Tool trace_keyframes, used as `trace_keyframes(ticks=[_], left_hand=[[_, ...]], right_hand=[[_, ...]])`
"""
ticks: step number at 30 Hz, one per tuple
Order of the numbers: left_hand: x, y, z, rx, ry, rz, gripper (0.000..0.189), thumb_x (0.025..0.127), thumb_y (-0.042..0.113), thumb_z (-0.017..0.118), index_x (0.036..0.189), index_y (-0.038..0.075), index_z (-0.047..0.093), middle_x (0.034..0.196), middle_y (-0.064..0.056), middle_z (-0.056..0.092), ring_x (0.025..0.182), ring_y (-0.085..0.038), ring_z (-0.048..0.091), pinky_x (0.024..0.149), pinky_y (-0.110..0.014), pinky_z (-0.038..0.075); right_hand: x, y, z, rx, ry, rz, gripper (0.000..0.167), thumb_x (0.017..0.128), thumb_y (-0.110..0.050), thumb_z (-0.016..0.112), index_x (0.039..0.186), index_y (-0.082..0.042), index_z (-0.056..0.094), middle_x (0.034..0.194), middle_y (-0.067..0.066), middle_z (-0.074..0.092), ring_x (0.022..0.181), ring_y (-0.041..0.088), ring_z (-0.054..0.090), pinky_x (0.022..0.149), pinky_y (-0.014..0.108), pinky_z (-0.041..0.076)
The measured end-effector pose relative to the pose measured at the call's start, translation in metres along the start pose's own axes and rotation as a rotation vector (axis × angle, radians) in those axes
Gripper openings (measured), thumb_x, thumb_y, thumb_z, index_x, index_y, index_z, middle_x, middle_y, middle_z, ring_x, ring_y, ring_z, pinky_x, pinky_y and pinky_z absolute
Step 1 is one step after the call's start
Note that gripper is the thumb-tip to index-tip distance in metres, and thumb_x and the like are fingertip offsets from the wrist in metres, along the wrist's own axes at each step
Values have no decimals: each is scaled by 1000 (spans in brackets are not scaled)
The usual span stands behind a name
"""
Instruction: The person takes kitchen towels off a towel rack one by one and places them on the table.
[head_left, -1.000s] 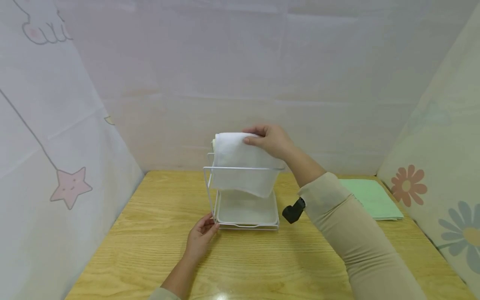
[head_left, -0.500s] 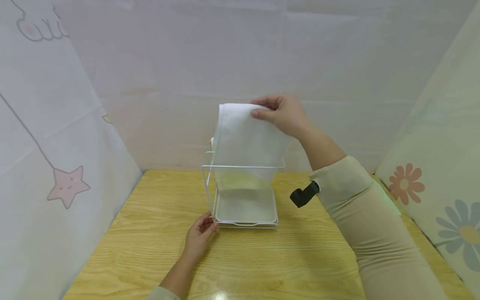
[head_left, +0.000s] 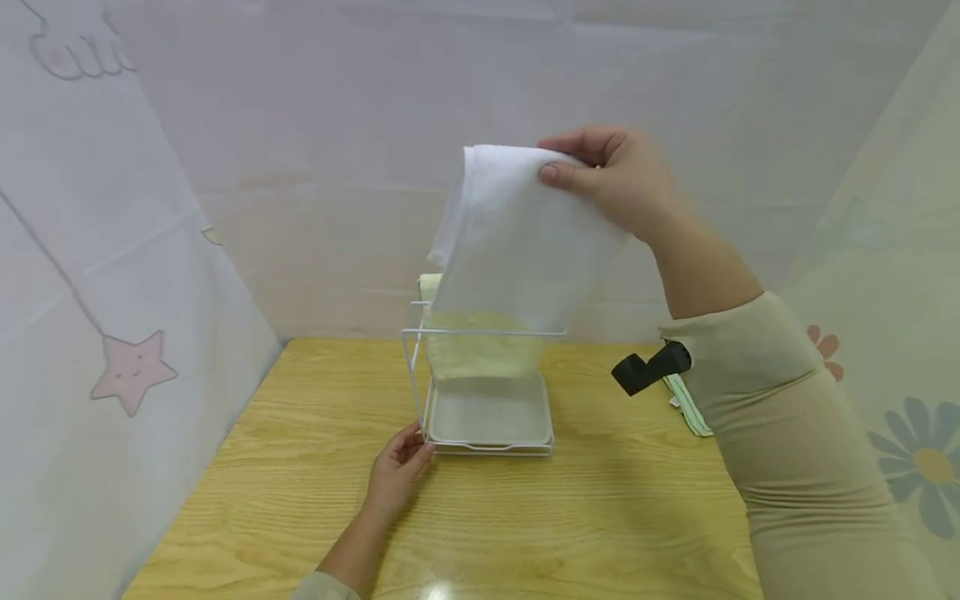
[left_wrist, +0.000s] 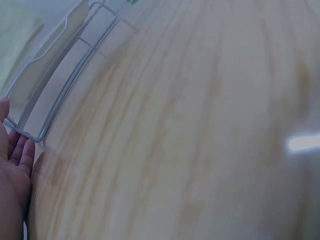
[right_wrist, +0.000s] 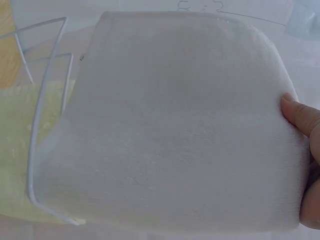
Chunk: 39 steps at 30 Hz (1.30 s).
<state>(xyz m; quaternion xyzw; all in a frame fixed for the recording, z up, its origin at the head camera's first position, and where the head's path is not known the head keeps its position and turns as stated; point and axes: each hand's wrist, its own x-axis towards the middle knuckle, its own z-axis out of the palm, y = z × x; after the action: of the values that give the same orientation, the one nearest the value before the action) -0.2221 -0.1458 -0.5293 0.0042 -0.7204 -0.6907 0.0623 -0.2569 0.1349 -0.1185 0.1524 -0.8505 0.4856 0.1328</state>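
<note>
My right hand (head_left: 622,179) pinches the top fold of a white towel (head_left: 525,233), thumb in front and fingers behind. The towel hangs doubled over, its lower part just behind the upper bar of a white wire rack (head_left: 483,332). In the right wrist view the same towel (right_wrist: 185,125) covers most of the frame. A yellow towel (head_left: 483,354) hangs on the rack behind it, partly hidden. My left hand (head_left: 397,475) grips the rack's lower front left corner. In the left wrist view the fingers of that hand (left_wrist: 15,175) reach under the corner wire (left_wrist: 37,137).
A pale tray (head_left: 491,417) sits in the rack's base on the wooden table (head_left: 315,467). Part of a folded green towel (head_left: 688,407) shows at the right, mostly behind my right sleeve (head_left: 795,433). Printed cloth walls (head_left: 247,150) surround the table's back and sides.
My right hand has lifted the white towel up and to the right, uncovering more of the yellow towel. The right sleeve now hides most of the green towel. My left hand stays on the rack.
</note>
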Motion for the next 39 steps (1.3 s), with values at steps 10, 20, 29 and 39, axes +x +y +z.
trace_keyframes(ticks=[10, 20, 29, 39], left_hand=[[3, -1, 0, 9, 21, 3, 45, 91, 7, 68, 133, -4, 54, 115, -23, 60, 91, 1, 58, 79, -11, 52], [2, 4, 0, 1, 0, -9, 47, 92, 6, 67, 136, -3, 52, 121, -27, 57, 92, 2, 58, 81, -10, 52], [2, 4, 0, 28, 7, -6, 46, 92, 6, 66, 135, -4, 53, 119, -25, 59, 91, 1, 58, 80, -11, 52], [1, 5, 2, 15, 12, 14, 46, 92, 4, 66, 134, -6, 52, 118, -25, 59, 92, 0, 59, 81, -10, 51]], right_hand=[[-18, -5, -32, 75, 57, -50, 29, 80, -24, 83, 108, -20, 77, 81, -16, 73, 69, 4, 65, 62, 16, 54], [-41, 16, -64, -62, 26, -27, 25, 83, -26, 80, 108, -24, 76, 79, -17, 73, 64, 3, 67, 55, 18, 55], [-67, 52, -88, -208, 24, 27, 22, 85, -27, 78, 106, -33, 76, 74, -20, 71, 62, 4, 66, 53, 21, 54], [-103, 101, -96, -315, -38, 89, 28, 90, -30, 72, 117, -22, 72, 81, -19, 71, 67, 10, 69, 56, 27, 58]])
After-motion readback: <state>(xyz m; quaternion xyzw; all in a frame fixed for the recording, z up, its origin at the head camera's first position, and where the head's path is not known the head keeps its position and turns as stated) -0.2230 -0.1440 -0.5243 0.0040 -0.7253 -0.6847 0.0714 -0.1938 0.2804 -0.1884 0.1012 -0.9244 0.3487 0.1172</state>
